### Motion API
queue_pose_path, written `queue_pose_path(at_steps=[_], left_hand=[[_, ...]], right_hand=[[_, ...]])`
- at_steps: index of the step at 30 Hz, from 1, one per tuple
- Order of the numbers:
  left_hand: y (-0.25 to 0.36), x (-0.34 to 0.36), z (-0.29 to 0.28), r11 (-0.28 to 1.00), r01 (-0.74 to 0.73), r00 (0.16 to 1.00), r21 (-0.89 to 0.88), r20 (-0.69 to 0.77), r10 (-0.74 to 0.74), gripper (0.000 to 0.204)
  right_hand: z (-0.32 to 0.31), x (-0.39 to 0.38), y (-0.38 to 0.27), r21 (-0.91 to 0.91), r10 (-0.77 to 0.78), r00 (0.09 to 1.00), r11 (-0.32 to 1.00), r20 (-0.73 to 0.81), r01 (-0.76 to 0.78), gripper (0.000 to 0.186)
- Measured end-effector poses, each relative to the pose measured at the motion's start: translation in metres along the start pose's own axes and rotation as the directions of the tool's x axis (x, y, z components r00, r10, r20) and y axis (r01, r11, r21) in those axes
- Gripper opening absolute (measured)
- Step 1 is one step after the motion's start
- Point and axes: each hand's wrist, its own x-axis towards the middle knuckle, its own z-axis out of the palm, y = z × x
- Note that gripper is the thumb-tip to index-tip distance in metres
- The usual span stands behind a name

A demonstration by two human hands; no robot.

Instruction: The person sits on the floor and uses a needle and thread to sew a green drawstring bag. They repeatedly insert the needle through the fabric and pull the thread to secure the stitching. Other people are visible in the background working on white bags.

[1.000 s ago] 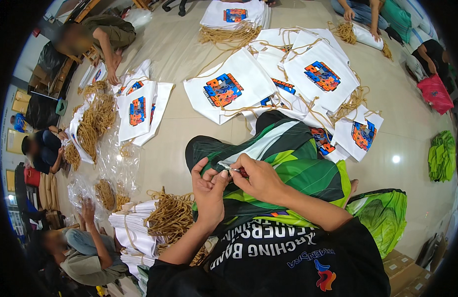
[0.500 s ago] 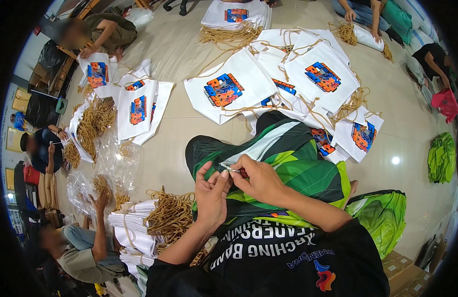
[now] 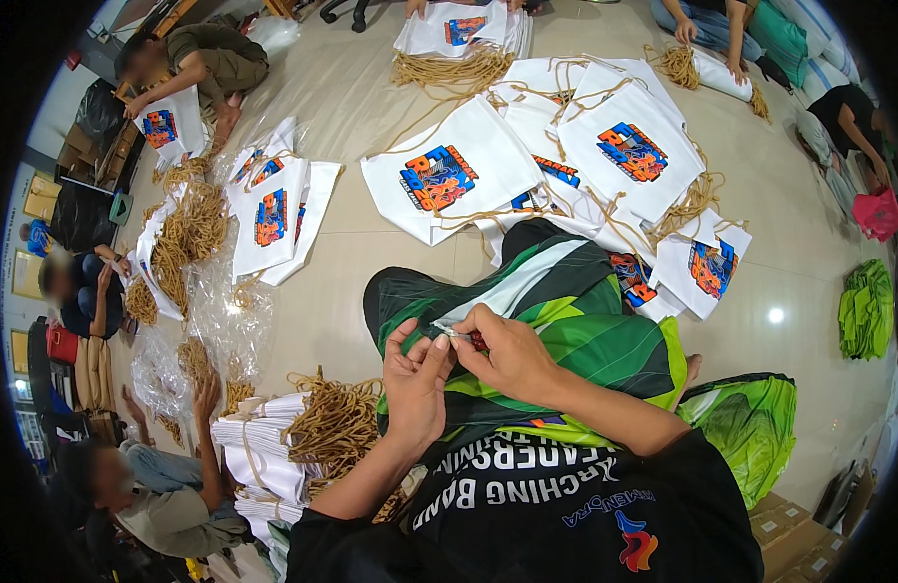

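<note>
Head view, centre of the frame: the left hand pinches a dark edge of a green, black and white garment between thumb and fingers, the other fingers loosely curled. The right hand is closed around a small tool with a red part, its metal-looking tip at the pinched cloth beside the left thumb; the tool's exact kind is too small to tell. The garment lies spread over the person's lap, across the middle of the frame.

Above it, at upper centre, white printed bags with tan cords overlap on the tiled floor. At lower left, near the left forearm, sits a stack of white bags, with a bundle of tan cords beside it. A lime garment lies at lower right.
</note>
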Motion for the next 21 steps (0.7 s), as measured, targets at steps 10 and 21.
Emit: queue_pose_path(at_steps=[10,21], left_hand=[[-0.0009,0.0012,-0.0011,1.000,0.014,1.000,-0.026,0.005,-0.013,0.048],[-0.0003,0.0004,-0.0011,1.000,0.009,1.000,-0.009,0.009,-0.009,0.046]], right_hand=[[-0.0002,-0.0009,0.0009,-0.008,-0.022,1.000,1.000,-0.013,0.022,0.023],[-0.0006,-0.0013,-0.0013,-0.018,-0.019,1.000,1.000,-0.020,0.019,0.025]])
